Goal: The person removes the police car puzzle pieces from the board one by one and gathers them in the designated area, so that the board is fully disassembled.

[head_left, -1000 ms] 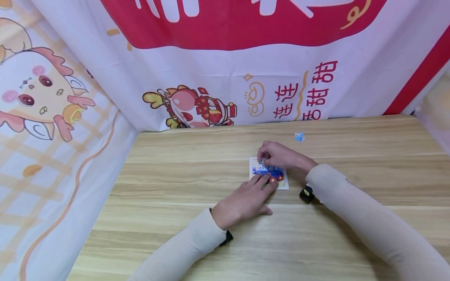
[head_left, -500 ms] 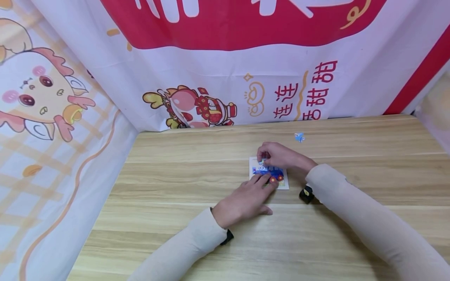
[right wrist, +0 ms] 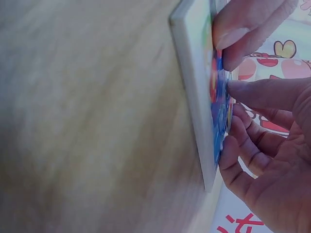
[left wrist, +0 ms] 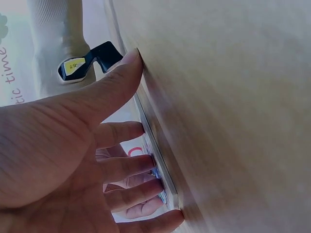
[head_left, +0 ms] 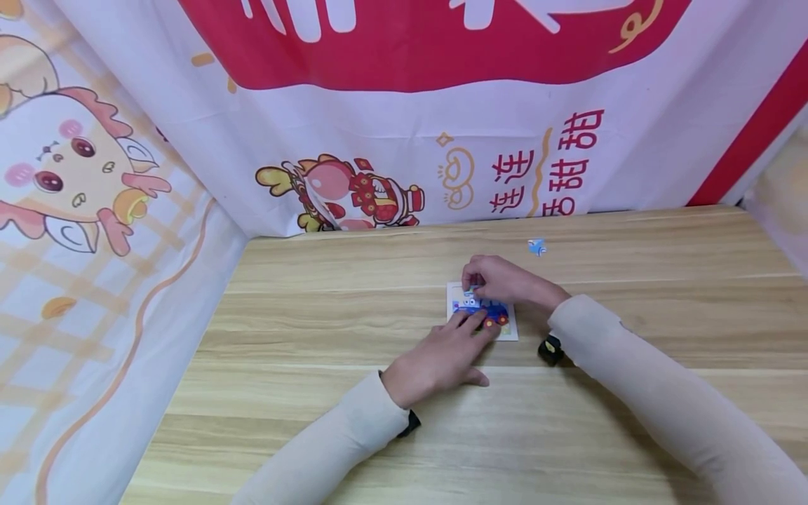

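A small jigsaw puzzle board (head_left: 510, 336) with a white rim and a blue cartoon car picture lies flat on the table. My left hand (head_left: 442, 356) rests on its lower part, fingers extended over the picture and thumb out on the wood. At the board's upper left, my right hand (head_left: 505, 279) pinches a small puzzle piece (head_left: 470, 288), mostly covered by the fingers. Close up in the right wrist view, the right thumb and curled fingers sit right at the picture surface. Farther back lies a loose light-blue puzzle piece (head_left: 537, 247).
The wood-grain table (head_left: 315, 315) extends around the board. A printed cloth (head_left: 391, 119) hangs along the back edge, and another patterned cloth (head_left: 113, 294) covers the left side. Black straps (head_left: 550, 349) show at both wrists.
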Demonstrator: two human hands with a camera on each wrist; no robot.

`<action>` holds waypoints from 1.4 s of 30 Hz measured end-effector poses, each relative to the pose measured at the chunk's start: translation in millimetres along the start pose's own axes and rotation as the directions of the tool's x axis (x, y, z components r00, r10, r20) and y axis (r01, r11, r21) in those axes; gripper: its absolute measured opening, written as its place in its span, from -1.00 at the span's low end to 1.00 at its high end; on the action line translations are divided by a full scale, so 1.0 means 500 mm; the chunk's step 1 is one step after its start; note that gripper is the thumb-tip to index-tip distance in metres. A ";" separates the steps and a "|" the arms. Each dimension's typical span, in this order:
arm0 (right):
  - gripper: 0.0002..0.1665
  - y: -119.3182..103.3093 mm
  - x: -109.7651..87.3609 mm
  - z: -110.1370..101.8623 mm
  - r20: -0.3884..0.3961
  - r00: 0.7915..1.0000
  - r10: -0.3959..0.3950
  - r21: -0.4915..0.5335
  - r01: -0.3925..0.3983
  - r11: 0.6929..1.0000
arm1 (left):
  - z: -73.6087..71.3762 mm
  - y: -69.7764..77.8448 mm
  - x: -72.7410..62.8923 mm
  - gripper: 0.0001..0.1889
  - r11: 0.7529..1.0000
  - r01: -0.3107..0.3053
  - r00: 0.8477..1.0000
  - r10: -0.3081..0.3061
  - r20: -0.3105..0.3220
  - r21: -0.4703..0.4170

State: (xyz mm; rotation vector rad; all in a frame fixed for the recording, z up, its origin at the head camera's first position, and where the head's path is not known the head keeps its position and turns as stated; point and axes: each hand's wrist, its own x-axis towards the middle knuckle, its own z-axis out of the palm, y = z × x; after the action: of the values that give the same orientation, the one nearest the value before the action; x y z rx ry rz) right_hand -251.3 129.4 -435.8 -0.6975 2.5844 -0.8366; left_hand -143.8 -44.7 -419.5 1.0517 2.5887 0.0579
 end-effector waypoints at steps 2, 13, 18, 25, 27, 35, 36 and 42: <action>-0.82 -0.001 0.000 0.000 0.000 1.000 0.011 -0.012 -0.011 1.000 | 0.000 0.000 0.000 -0.12 1.000 0.002 1.000 -0.002 0.002 -0.004; -0.80 -0.003 -0.004 0.002 -0.010 1.000 0.029 -0.016 -0.029 0.999 | 0.000 0.000 -0.002 -0.12 1.000 0.001 1.000 -0.001 0.005 0.000; -0.79 -0.003 -0.004 0.003 -0.028 0.999 0.019 -0.011 -0.020 1.000 | 0.000 0.000 -0.001 -0.11 1.000 0.001 1.000 -0.001 0.006 0.000; -0.78 -0.004 -0.005 0.004 -0.039 0.999 0.018 -0.037 -0.020 0.999 | -0.001 0.002 -0.003 -0.12 1.000 0.002 1.000 -0.002 0.008 -0.009; -0.78 -0.005 -0.006 0.004 -0.039 0.999 0.018 -0.049 -0.020 0.999 | -0.002 0.002 -0.004 -0.12 1.000 0.001 1.000 -0.001 0.002 -0.009; -0.82 -0.007 -0.010 0.002 -0.043 0.999 0.027 -0.085 -0.030 0.996 | -0.002 0.004 -0.006 -0.13 1.000 -0.018 0.999 0.018 -0.038 0.011; -0.82 -0.007 -0.010 0.001 -0.043 0.999 0.029 -0.084 -0.032 0.996 | -0.001 0.004 -0.006 -0.13 1.000 -0.019 0.999 0.019 -0.038 0.012; -0.85 -0.005 -0.010 0.001 -0.042 0.999 0.023 -0.081 -0.026 0.996 | -0.002 0.004 -0.006 -0.13 1.000 -0.017 0.999 0.017 -0.033 0.008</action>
State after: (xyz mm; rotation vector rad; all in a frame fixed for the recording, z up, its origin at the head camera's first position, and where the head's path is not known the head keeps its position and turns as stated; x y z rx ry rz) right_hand -246.0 130.3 -433.5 -0.6768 2.6712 -0.7484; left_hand -140.8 -45.2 -417.5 1.0847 2.6112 0.0697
